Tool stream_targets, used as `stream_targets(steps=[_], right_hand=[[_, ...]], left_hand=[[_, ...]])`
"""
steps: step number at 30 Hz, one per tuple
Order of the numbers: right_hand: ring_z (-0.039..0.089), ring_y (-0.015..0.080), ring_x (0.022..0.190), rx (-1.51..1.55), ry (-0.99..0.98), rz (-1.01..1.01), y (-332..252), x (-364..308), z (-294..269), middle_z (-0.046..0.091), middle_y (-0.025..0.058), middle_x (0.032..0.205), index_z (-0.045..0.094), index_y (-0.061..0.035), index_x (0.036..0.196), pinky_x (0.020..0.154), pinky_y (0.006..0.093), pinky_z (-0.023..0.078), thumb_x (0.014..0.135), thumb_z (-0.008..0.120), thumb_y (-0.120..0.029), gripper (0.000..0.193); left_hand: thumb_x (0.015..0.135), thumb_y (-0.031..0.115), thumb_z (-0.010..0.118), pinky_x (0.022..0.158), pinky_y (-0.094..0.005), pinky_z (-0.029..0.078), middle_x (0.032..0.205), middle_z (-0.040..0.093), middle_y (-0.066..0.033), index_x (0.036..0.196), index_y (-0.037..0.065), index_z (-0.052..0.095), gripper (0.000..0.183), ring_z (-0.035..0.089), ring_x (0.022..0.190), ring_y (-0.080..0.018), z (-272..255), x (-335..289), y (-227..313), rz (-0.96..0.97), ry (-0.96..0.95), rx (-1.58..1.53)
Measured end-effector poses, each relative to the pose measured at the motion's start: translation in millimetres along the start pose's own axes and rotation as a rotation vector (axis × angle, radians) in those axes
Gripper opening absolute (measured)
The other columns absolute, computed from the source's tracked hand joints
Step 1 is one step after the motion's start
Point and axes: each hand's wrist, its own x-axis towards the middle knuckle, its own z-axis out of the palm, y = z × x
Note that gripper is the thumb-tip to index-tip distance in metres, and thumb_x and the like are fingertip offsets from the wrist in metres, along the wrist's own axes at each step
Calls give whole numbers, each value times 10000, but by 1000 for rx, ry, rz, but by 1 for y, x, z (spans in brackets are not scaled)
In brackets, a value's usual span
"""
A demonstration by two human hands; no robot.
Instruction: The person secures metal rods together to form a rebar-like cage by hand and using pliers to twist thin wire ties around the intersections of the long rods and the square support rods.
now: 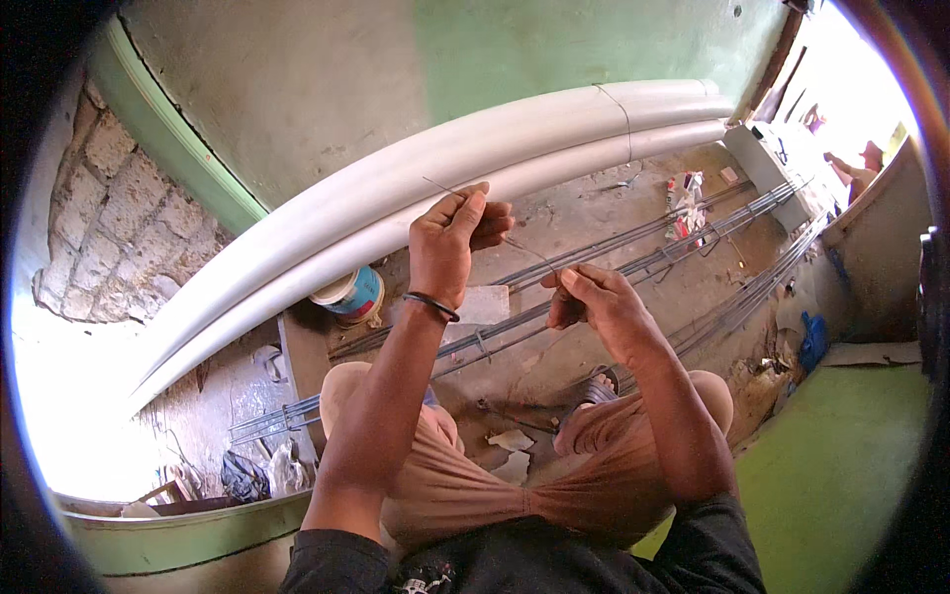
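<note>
I am pinching a thin wire (531,251) in front of the knees: the left hand (453,233) is closing thumb and fingers around it, and the right hand (598,300) is gripping its lower end narrowly between thumb and forefinger. The left fingers are hiding a stretch of it, so I cannot tell whether I am holding one piece or two. Glare is swallowing the left ends of the white pipes (515,148), and my left forearm is covering part of the tied rebar (505,330) on the floor. A white bucket (352,297) with a blue band is standing partly under the pipes; I cannot tell whether its pale top is a lid or contents. A red-and-white printed wrapper (684,206) is lying beyond the rebar, its lettering showing too small for me to read.
</note>
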Motion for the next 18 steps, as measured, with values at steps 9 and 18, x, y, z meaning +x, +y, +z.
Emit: stream_targets(steps=[9, 18], right_hand=[[584, 131, 636, -4, -2, 63, 1, 1, -10, 591, 49, 704, 605, 25, 936, 634, 268, 486, 913, 554, -256, 286], [541, 119, 581, -265, 89, -75, 13, 12, -29, 540, 18, 650, 612, 13, 895, 580, 268, 466, 911, 558, -268, 287]], left_hand=[[950, 196, 523, 629, -336, 494, 829, 655, -98, 1159, 43, 612, 274, 628, 714, -172, -2, -2, -17, 418, -368, 881], [950, 213, 447, 764, -411, 489, 953, 605, -159, 1224, 73, 569, 331, 591, 857, -352, 5, -17, -31, 649, -675, 966]])
